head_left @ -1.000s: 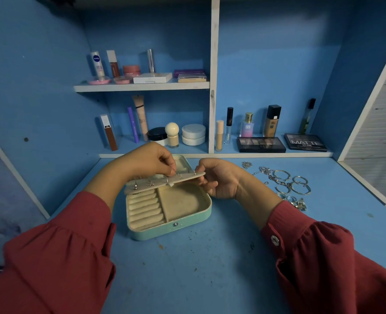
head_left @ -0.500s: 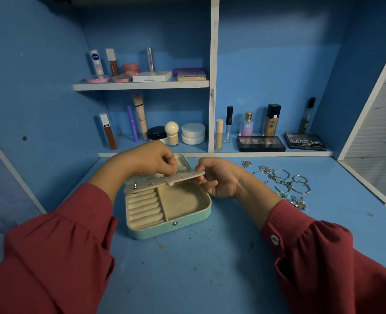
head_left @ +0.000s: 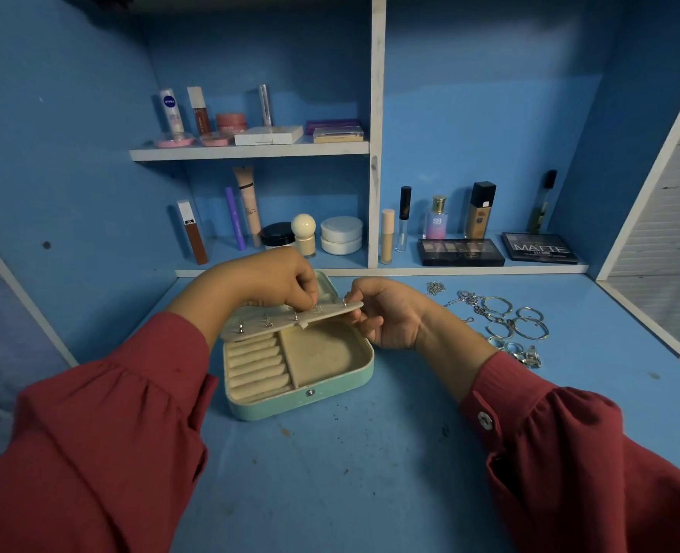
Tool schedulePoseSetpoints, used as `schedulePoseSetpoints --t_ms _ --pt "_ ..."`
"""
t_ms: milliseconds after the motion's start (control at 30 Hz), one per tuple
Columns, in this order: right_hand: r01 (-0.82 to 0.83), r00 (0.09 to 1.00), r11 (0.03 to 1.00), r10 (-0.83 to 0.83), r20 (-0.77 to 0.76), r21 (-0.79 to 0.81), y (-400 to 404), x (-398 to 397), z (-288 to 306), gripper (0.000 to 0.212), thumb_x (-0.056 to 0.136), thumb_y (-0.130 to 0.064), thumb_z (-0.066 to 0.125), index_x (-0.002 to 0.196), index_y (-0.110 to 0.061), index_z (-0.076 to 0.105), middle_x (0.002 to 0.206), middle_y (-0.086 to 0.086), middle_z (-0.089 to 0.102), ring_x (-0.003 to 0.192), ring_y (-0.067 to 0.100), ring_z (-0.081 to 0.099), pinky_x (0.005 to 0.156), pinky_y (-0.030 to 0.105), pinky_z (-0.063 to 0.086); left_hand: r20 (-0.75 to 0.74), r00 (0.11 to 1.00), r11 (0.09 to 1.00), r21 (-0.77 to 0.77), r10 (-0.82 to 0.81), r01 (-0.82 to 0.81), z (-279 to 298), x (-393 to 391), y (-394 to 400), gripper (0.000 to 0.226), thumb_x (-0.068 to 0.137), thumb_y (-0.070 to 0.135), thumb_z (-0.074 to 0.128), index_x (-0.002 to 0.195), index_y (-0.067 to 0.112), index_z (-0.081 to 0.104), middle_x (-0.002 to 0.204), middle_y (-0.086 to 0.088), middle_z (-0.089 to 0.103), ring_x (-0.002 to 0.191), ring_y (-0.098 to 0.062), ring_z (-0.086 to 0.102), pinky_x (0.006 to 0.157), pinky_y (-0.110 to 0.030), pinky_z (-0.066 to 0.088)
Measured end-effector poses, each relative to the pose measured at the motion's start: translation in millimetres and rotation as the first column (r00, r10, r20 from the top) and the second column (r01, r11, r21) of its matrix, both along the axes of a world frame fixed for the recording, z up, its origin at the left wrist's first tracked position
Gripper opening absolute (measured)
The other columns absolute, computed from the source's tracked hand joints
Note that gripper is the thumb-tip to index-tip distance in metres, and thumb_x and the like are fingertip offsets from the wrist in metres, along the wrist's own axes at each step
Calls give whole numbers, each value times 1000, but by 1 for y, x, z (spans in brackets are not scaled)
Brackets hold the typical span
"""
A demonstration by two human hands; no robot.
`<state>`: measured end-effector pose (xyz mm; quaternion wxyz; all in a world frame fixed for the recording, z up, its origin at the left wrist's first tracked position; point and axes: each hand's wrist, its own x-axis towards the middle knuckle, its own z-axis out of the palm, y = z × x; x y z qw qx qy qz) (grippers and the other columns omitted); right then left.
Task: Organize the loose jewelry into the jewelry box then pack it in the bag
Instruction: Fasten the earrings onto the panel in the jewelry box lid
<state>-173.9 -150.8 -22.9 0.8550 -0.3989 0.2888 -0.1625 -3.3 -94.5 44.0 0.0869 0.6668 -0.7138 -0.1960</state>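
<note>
A mint-green jewelry box (head_left: 322, 397) lies open on the blue desk, with cream ring rolls on its left and an open compartment on its right. A cream inner flap (head_left: 286, 322) with small metal hooks is held level above the box. My right hand (head_left: 386, 313) grips the flap's right end. My left hand (head_left: 274, 281) pinches at the flap's top edge near a hook; whether it holds a small piece is hidden. Loose silver jewelry (head_left: 502, 317), made up of chains, bangles and rings, lies on the desk to the right of my right hand.
Cosmetics fill the shelves behind: bottles, jars (head_left: 341, 235) and two eyeshadow palettes (head_left: 460, 252) on the lower ledge, more tubes on the upper shelf (head_left: 250, 150). A white-edged side panel (head_left: 645, 321) bounds the desk at right. No bag is in view.
Both hands stay on the flap in nearly the same pose; the left fingers have shifted slightly along its top edge. The jewelry pile has not moved.
</note>
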Motion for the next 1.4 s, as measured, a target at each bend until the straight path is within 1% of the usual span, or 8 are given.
schedulePoseSetpoints --t_ms 133,300,467,633,767,933,1133,1400 --pt "-4 1000 1000 4 2 -10 0 0 -1 2 67 -3 46 66 -4 47 50 6 51 36 7 47 28 10 31 30 1000 999 44 -1 0 2 1 -1 10 79 9 70 82 18 73 76 18 68 79 -5 62 84 -30 50" --pt "-5 1000 1000 5 11 3 0 0 1 13 67 -4 46 56 -2 54 50 6 52 37 6 50 28 9 30 12 1000 999 43 15 -16 7 2 3 10 83 9 68 90 6 75 69 20 68 79 -4 62 84 -25 49" --pt "-2 1000 1000 2 -3 1 -2 0 -1 13 78 -2 41 66 -4 48 50 6 53 37 6 50 28 10 31 -28 998 998 21 64 -63 3 4 4 8 79 10 69 83 8 76 68 15 71 85 -14 64 89 -35 51" --pt "-8 1000 1000 8 15 -21 0 0 -2 4 69 -3 47 66 -4 48 51 6 53 38 6 49 28 9 31 -21 998 998 32 51 -50 3 3 1 6 77 9 70 80 8 75 76 5 72 77 -6 60 85 -32 50" --pt "15 1000 1000 -15 -5 -24 -1 -1 -1 21 85 -2 37 66 -5 46 48 6 53 35 6 49 28 9 30 17 999 999 40 32 -33 3 1 -1 5 77 9 69 79 7 74 82 3 73 79 -7 60 84 -31 50" --pt "47 999 998 -47 -9 -43 1 -1 0 31 87 0 35 59 -5 47 46 7 52 33 6 47 28 8 29 58 998 998 57 21 -25 4 -2 -3 4 77 9 69 77 8 73 89 -5 73 79 -10 60 82 -33 50" --pt "62 998 997 -63 -20 -51 1 -1 -1 35 86 1 36 54 -5 49 46 7 53 32 6 46 28 8 29 52 998 995 90 28 -32 6 -6 -3 18 77 7 67 62 17 68 74 -3 69 66 -6 55 63 -23 41" --pt "82 996 995 -84 -21 -63 -1 0 -3 40 87 1 37 50 -7 49 46 7 53 33 7 46 28 9 28 74 997 995 92 18 -25 5 -11 -2 12 77 8 68 67 15 68 63 5 64 64 -7 55 63 -23 44"
